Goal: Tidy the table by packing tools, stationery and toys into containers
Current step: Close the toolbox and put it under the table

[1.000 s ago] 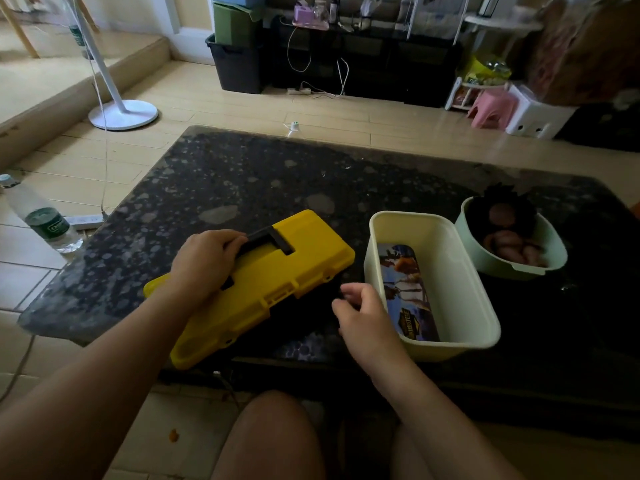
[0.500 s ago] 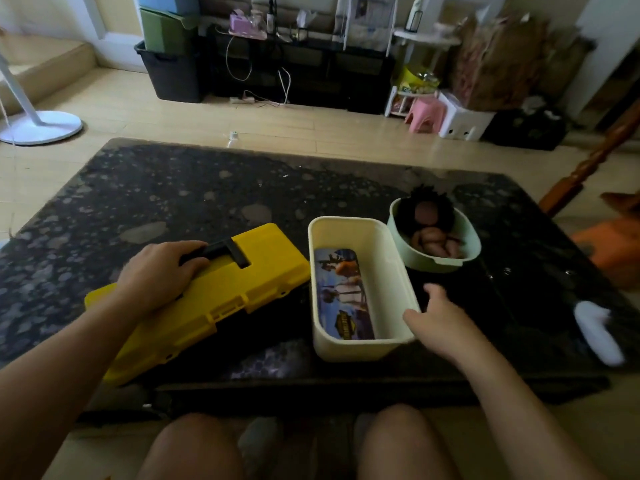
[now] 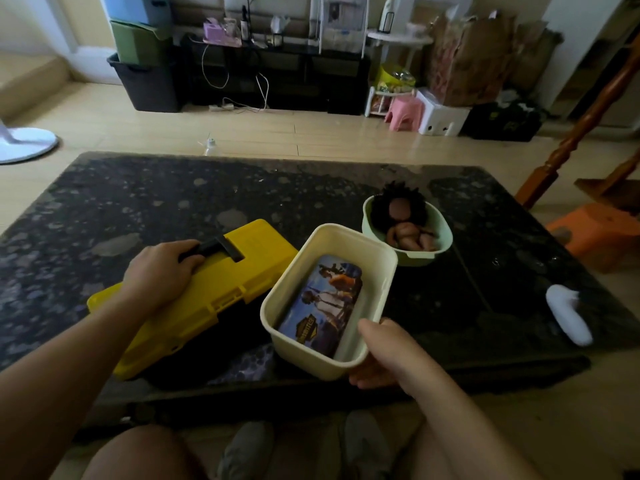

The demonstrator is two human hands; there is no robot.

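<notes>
A closed yellow toolbox lies at the near left of the dark speckled table. My left hand rests on its lid, fingers curled at the black handle. My right hand grips the near right corner of a cream rectangular container, which is tilted and raised off the table. Inside it lies a printed pencil case. Behind it stands a pale green bowl holding a doll with black hair.
A white cloth-like object lies near the table's right edge. An orange stool and a wooden post stand to the right. A fan base sits on the floor at far left. My knees are below the near edge.
My right hand moved from between the toolbox and the cream container to its right corner, gripped it and lifted and tilted it. My left hand stayed on the toolbox.
</notes>
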